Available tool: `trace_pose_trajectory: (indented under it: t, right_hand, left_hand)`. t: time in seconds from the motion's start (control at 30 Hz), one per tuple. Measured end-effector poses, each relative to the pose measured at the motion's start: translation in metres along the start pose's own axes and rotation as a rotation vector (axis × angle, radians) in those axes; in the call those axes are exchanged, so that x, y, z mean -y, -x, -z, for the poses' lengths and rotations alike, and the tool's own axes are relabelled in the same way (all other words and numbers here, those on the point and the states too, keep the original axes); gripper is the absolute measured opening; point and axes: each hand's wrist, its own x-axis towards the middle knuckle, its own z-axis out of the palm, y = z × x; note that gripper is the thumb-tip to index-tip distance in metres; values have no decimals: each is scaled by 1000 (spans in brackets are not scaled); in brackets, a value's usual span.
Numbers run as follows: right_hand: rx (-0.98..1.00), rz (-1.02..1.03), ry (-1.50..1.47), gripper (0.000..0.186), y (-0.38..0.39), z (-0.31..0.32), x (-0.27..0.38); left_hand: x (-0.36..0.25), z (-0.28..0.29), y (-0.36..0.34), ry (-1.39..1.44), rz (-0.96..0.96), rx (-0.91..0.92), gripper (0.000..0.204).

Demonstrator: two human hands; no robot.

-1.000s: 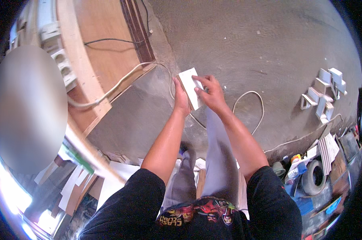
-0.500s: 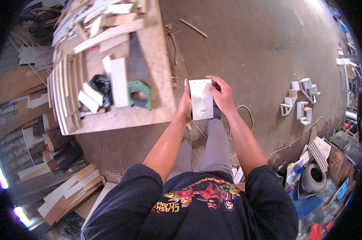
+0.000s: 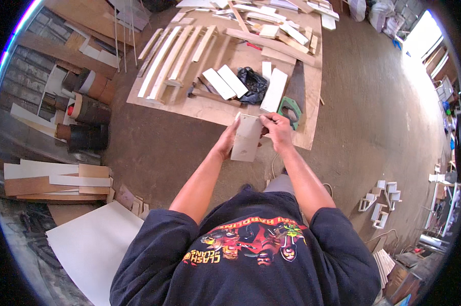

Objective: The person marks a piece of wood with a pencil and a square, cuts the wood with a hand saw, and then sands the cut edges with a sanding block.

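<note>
A white board is held aloft between 2 bare hands, just off the near edge of a plywood tabletop, short of its near right corner. Its long axis runs from the wearer's chest toward that edge, the far end leaning slightly right.

The left hand lies along the left long side, thumb up by the far left corner; the right hand pinches the far right corner, thumb on the face, other fingers partly hidden. Both touch the board, so neither is nearer.

Beyond the right hand, at the near right corner, sits a green-handled saw. Farther left along the near edge are a white plank, a black plastic bag, 2 white blocks and an apparent hammer.
</note>
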Motion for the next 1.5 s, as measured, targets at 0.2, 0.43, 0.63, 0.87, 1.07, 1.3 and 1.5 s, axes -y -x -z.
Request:
trace_pose_trajectory:
  t: [0.2,0.43,0.63,0.87,1.07,1.3,1.5]
  right_hand:
    - [132,-10,174,11,-25,-76,-15]
    - [198,-26,277,13,-84,-111,-27]
    - [151,-84,277,13,-170,-141,-49]
    - [123,-59,480,24,-239,-149,-35]
    - [129,-170,573,32,-240,-132,-56]
    - [30,-177,630,35,-226,-117,-93]
    - [-151,-123,824,38,-241,-119,-91]
  left_hand:
    - [-31,58,33,-98,-85,-226,72]
    - [-67,108,5,-101,-67,-281,67]
    - [-120,153,-48,-86,12,-333,65]
    - [-164,196,-118,-176,81,-415,68]
    - [-153,217,-134,-338,117,-437,66]
    - [-129,241,-147,-389,215,-361,68]
    - [-146,235,-166,-328,186,-310,69]
